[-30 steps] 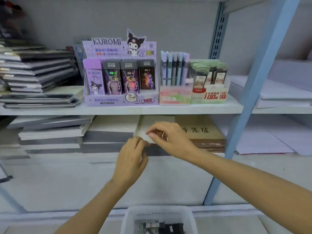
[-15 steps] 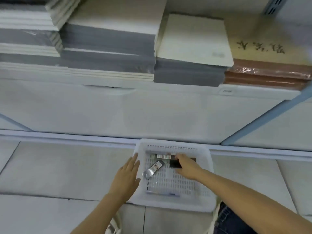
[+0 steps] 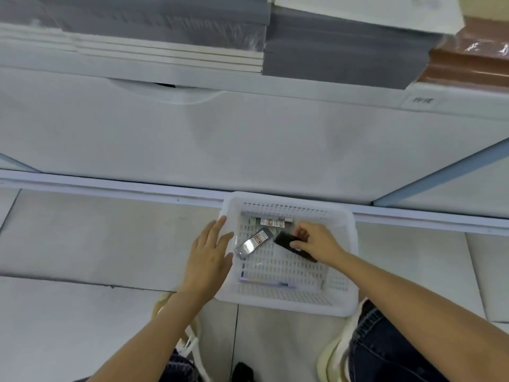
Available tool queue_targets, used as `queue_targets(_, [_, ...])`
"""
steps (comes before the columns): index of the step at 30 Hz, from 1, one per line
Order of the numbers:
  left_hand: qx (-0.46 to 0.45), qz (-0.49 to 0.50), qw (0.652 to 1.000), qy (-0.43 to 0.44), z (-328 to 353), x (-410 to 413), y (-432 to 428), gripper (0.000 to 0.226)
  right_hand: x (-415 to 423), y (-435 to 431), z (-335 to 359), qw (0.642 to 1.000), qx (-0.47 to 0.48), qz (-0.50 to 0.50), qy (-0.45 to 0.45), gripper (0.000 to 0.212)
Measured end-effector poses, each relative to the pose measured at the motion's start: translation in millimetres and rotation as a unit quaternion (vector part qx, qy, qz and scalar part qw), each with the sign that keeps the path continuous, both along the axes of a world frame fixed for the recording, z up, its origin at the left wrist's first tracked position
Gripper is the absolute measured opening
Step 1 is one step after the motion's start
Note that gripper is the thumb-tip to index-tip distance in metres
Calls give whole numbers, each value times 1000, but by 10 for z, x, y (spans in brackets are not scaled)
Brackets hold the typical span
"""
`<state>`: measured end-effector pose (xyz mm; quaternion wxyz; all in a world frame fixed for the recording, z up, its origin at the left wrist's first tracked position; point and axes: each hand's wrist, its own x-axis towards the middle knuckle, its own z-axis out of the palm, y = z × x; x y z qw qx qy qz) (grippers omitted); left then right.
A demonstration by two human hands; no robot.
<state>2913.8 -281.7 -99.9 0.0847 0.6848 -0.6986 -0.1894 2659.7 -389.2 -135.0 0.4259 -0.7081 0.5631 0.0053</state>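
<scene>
While the right hand (image 3: pixel 319 244) pinches the dark pack (image 3: pixel 286 242) at one end, low inside the white basket (image 3: pixel 355 271), the left hand (image 3: pixel 209 255) rests on its rim with fingers straight. Risk: the fingertip hold may slip, and rim pressure could tilt the light basket.

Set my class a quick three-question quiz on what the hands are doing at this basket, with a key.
1. True or false: the white basket is empty.
2. What does the right hand pinch? A. scissors B. a dark packet C. a cup
3. Fill in: the left hand, fingers straight, lies over the basket's ___ rim.

Key: 1 false, several packets lie in it; 2 B; 3 left.
</scene>
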Motion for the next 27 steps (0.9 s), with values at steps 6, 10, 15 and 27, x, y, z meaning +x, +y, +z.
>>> queue_targets(6, [63,122,944,299,144,-209,-154,39,413,-22,341,937,158,-130,-283,22])
queue_targets(10, [194,221,813,503,192,-267,-226,29,680,23,400,919,190,-95,-331,20])
queue_targets(15, [110,308,839,434,115,39,-238,8,617,-8,142,989,-21,-67,-126,30])
queue_targets(27, [108,343,826,434,55,181,-240,14,599,180,-323,974,-182,85,100,32])
